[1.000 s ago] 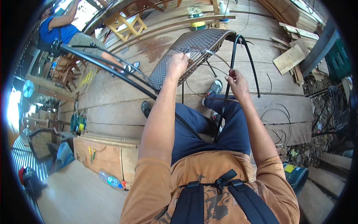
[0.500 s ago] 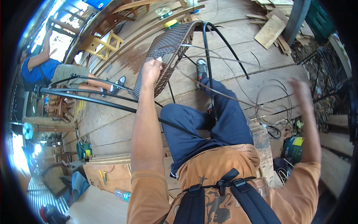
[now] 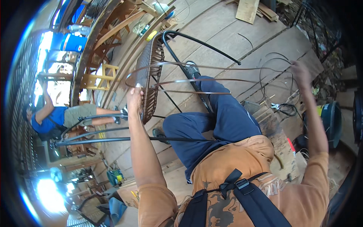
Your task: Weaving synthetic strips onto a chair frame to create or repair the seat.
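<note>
A brown woven chair (image 3: 149, 72) on a black metal frame (image 3: 204, 43) stands tilted before my legs. At its left face my left hand (image 3: 135, 100) is closed, thumb up, pinching a flat brown weaving strip where it bends; whether it also grips the weave is hidden. The brown weaving strip (image 3: 211, 68) loops out beside that hand and crosses the frame to the right. My right hand (image 3: 301, 75), stretched far out and slightly blurred, has its fingers closed at the strip's far stretch. Other lengths of strip pass over my thigh and curl beneath that hand.
A person in a blue shirt (image 3: 51, 117) sits at the left, one arm raised. A yellow wooden stool (image 3: 100, 77), blue bucket (image 3: 73, 42) and planks (image 3: 247, 10) lie beyond. Pliers (image 3: 276, 106) rest by a black cord. A dark green bucket (image 3: 332, 123) stands right.
The view has swung, so the chair and my left hand appear further left and the hand lower. A loop of strip now stands out left of the weave. My right arm stays stretched out.
</note>
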`<state>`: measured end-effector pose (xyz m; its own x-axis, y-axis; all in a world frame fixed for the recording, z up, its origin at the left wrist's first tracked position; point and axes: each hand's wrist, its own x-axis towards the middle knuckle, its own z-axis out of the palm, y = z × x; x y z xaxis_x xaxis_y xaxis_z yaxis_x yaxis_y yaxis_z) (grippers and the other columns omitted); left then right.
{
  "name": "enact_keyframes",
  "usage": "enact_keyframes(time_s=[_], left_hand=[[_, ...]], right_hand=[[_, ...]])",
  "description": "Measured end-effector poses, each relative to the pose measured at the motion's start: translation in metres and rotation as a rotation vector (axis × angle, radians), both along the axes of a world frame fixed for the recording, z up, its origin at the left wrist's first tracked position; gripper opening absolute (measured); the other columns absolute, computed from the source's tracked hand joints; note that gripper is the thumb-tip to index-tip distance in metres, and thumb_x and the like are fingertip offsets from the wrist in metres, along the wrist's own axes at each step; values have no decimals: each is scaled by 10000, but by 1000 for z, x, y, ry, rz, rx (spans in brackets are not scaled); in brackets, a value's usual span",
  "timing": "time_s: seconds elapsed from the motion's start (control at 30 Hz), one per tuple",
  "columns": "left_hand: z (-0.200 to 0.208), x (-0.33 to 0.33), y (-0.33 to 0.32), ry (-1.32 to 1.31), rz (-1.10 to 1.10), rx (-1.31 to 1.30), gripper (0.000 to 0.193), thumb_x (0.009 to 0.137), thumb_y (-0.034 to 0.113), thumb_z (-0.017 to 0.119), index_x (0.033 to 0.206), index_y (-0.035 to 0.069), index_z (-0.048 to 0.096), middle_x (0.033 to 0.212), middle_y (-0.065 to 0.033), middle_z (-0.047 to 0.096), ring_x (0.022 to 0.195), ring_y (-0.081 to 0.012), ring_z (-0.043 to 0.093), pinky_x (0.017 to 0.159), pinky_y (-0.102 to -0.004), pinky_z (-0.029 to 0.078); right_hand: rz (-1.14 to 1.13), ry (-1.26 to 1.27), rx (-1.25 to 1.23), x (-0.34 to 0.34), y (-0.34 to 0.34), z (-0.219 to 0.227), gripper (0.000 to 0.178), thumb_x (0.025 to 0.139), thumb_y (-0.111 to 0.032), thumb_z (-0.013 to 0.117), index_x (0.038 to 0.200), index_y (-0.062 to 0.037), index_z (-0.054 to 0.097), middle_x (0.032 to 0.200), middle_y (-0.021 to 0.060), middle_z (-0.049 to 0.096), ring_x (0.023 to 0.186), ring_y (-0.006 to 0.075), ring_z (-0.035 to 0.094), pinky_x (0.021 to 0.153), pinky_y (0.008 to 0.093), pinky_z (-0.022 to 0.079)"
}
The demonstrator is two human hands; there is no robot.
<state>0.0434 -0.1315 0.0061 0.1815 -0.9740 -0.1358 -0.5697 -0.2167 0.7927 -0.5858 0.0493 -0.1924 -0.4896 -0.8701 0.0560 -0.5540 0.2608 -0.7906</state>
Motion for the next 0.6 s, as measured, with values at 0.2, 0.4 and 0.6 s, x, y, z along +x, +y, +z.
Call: enact_keyframes(time_s=[0.2, 0.4, 0.6], left_hand=[[15, -12, 19, -153, 71, 11, 304, 869, 296, 507, 635, 104, 476, 568, 39, 416, 498, -70, 349, 462, -234, 262], [0, -20, 13, 43, 57, 47, 336, 898, 373, 484, 663, 136, 449, 515, 49, 404, 423, -56, 351, 393, -212, 262], [14, 12, 16, 33, 126, 49, 240, 852, 264, 511, 708, 78, 556, 556, 40, 442, 477, -66, 379, 443, -230, 281]], right_hand=[[696, -23, -735, 359, -92, 109, 275, 788, -123, 553, 1045, -27, 561, 1024, 177, 573, 1002, 323, 540, 869, 397, 440], [654, 35, -250, 415, -137, 117, 193, 807, -182, 558, 931, -34, 557, 879, 186, 609, 881, 357, 586, 767, 432, 463], [783, -301, -139, 243, -78, 97, 296, 883, -308, 504, 993, -61, 624, 708, 160, 588, 627, 235, 564, 580, 355, 450]])
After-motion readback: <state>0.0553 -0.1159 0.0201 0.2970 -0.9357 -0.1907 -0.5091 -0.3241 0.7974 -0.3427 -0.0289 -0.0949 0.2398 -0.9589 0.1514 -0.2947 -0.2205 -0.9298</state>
